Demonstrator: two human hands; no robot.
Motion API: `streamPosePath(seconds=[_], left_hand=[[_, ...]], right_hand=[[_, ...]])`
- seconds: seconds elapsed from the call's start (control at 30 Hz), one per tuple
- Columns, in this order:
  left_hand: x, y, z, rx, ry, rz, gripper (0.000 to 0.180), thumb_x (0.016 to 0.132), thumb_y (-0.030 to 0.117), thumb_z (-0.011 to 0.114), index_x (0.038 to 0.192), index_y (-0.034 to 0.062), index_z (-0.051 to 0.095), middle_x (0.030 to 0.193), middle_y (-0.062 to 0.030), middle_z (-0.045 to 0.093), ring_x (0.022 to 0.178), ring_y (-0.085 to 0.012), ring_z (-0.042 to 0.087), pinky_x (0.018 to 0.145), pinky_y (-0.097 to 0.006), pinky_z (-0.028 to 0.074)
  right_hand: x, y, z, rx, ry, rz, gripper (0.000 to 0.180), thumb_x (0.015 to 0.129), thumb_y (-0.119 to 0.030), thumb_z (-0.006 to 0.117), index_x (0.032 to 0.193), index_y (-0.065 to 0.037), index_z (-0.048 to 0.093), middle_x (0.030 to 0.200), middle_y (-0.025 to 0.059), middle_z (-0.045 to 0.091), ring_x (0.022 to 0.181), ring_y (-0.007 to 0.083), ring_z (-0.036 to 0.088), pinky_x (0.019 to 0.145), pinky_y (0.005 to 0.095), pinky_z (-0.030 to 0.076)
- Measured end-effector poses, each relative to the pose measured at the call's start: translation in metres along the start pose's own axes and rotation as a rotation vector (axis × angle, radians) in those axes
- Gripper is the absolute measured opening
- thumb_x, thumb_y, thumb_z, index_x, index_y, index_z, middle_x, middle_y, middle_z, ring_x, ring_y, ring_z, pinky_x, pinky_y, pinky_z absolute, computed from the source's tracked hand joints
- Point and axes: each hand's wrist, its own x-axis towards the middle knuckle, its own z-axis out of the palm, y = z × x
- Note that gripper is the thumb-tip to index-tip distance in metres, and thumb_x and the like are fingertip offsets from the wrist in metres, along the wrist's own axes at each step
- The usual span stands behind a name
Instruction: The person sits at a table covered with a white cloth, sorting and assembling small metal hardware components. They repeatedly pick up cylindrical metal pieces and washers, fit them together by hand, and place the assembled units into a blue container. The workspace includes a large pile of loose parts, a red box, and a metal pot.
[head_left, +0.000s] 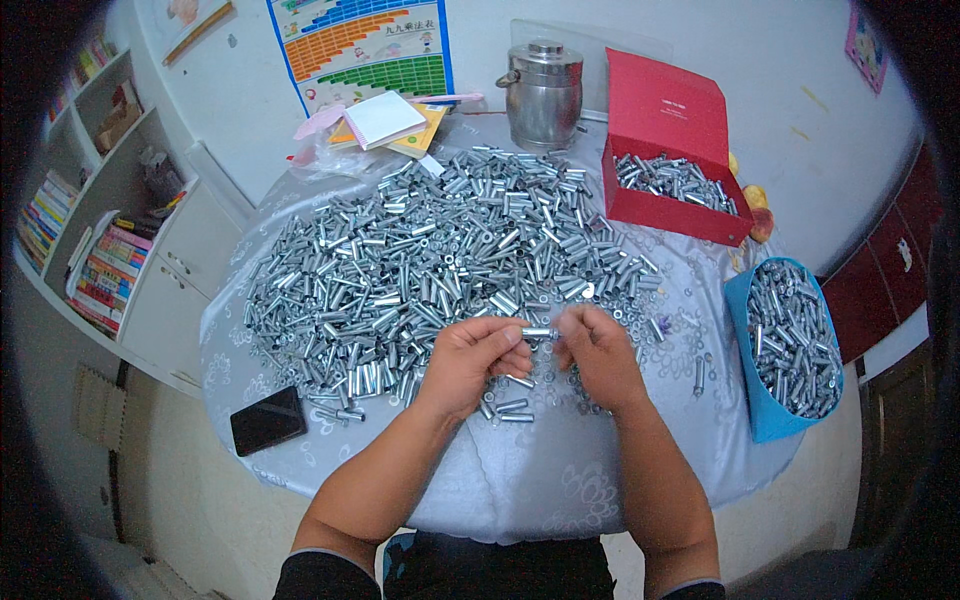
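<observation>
Fingertips of your left hand (470, 360) and right hand (598, 355) pinch one metal sleeve (540, 332) between them; heap of sleeves (430, 250) just beyond, bare tablecloth (540, 470) nearer you.

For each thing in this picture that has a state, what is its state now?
Left hand: closed on one end of a small metal sleeve.
Right hand: pinching the sleeve's other end.
Red box: lid open, metal parts inside.
Blue container: open, nearly full of parts.
Steel pot: lid on.
Phone: screen dark.
</observation>
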Motion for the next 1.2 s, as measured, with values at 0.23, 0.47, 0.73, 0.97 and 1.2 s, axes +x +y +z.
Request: streamPosePath(seconds=[0.23, 0.47, 0.73, 0.97, 1.2], left_hand=[[-0.001, 0.001, 0.003, 0.058, 0.019, 0.009, 0.021, 0.09, 0.007, 0.06, 0.107, -0.0043, 0.064, 0.084, -0.0117, 0.068, 0.069, -0.018, 0.067, 0.064, -0.029, 0.058], [-0.003, 0.001, 0.008, 0.147, 0.012, 0.067, 0.022, 0.088, 0.003, 0.061, 0.109, -0.0046, 0.063, 0.089, -0.0123, 0.068, 0.075, -0.0181, 0.068, 0.07, -0.029, 0.058], [-0.007, 0.002, 0.013, 0.112, 0.021, 0.112, 0.022, 0.089, 0.005, 0.061, 0.108, -0.0048, 0.063, 0.091, -0.0133, 0.068, 0.078, -0.0194, 0.067, 0.071, -0.03, 0.057], [-0.013, 0.005, 0.028, 0.241, -0.011, 0.144, 0.021, 0.086, 0.002, 0.064, 0.106, -0.0047, 0.064, 0.092, -0.0133, 0.068, 0.081, -0.0181, 0.067, 0.072, -0.028, 0.057], [-0.01, 0.001, 0.088, 0.211, -0.199, 0.115, 0.023, 0.087, 0.005, 0.063, 0.108, -0.0055, 0.063, 0.094, -0.0129, 0.069, 0.084, -0.018, 0.067, 0.075, -0.028, 0.056]], right_hand=[[0.001, 0.006, -0.002, 0.021, -0.042, 0.013, 0.021, 0.094, -0.021, 0.057, 0.088, -0.002, 0.058, 0.07, 0.0033, 0.059, 0.061, 0.0101, 0.055, 0.056, 0.0249, 0.046], [0.0, 0.003, -0.002, 0.07, -0.017, 0.037, 0.021, 0.095, -0.02, 0.055, 0.09, -0.001, 0.059, 0.073, 0.0044, 0.06, 0.063, 0.0115, 0.058, 0.06, 0.0251, 0.048], [0.001, 0.014, -0.004, 0.179, -0.023, -0.138, 0.014, 0.089, -0.011, 0.063, 0.098, 0.001, 0.062, 0.082, 0.005, 0.064, 0.073, 0.0114, 0.061, 0.069, 0.0244, 0.05], [-0.024, 0.002, -0.012, 0.149, 0.045, -0.1, 0.016, 0.088, -0.007, 0.063, 0.101, 0.002, 0.062, 0.088, 0.0046, 0.064, 0.079, 0.0106, 0.061, 0.071, 0.0235, 0.049], [-0.074, 0.003, -0.048, 0.127, 0.273, -0.238, 0.02, 0.085, -0.001, 0.065, 0.105, 0.001, 0.061, 0.09, 0.0044, 0.064, 0.082, 0.0091, 0.059, 0.073, 0.0225, 0.048]])
